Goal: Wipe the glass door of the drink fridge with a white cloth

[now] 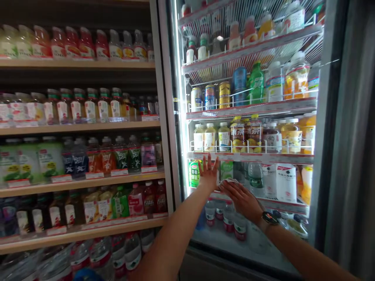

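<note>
Both arms reach out to the glass-fronted fridge [319, 164]. My left hand [208, 173] has its fingers spread, palm toward the glass, in front of the shelf with a green carton [193, 173]. Just right of it, my right hand [241, 199] presses a crumpled white cloth [230, 181] against the glass, its fingers together and pointing left. Part of the cloth is hidden under the fingers. A dark watch [270, 217] is on the right wrist. Behind the hands are clear bottles [256, 179] and white packs [286, 182].
Wooden shelves [88, 128] with rows of drink bottles stand on the left. More bottles and cans [224, 95] fill the upper fridge shelves. Large water bottles [131, 249] stand low at the left. A grey frame [172, 156] separates shelves and fridge.
</note>
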A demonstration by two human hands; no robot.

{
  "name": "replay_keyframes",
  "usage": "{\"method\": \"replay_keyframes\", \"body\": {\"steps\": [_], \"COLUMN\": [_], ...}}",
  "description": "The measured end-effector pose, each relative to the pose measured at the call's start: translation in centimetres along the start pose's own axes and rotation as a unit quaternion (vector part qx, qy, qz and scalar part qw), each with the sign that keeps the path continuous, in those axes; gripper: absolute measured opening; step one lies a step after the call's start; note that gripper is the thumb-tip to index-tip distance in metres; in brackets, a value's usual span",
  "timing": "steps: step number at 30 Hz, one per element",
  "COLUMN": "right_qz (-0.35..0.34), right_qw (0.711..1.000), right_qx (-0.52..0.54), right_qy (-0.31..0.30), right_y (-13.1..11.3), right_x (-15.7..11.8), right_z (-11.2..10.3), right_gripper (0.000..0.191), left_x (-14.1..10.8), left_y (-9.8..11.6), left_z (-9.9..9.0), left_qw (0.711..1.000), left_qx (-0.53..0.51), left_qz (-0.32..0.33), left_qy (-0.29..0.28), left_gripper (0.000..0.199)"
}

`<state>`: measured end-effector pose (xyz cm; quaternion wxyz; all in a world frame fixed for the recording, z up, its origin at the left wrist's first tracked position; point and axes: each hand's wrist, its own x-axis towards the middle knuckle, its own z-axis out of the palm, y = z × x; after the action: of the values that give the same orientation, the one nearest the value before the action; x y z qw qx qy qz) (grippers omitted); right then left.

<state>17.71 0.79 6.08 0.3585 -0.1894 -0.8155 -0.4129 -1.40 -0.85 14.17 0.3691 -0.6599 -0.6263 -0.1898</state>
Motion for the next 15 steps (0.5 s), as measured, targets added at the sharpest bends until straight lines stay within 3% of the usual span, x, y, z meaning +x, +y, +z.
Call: {"method": "replay_keyframes", "body": {"steps": [4,9,12,15], "right_qz": [-0.027,0.038,0.088,0.088], "right_qw": [0.999,0.997,0.993,0.994], "right_qx": [-0.008,-0.025,-0.026,-0.021], "right_qy": [0.019,0.055,0.071,0.063], "right_y": [3.4,6.6,6.3,4.6], "right_x": [3.7,9.4,10.4,9.0], "right_z": [-2.0,-4.2,-4.1,-3.1], "right_gripper": [0.075,0.072,0.072,0.072], "left_x": [-0.1,-0.3,-0.3,-0.3], "left_y": [0.0,-0.5,-0.5,-0.4], "left_z": [-0.2,-0.5,-0.9,-1.2], "left_qw": [1.000,1.000,1.000,0.999], "left_qx": [-0.002,-0.015,-0.022,-0.021], "left_qz": [0.005,0.013,0.015,0.011], "left_qy": [0.002,-0.001,-0.009,-0.027], "left_gripper": [0.157,0.157,0.155,0.152]}}
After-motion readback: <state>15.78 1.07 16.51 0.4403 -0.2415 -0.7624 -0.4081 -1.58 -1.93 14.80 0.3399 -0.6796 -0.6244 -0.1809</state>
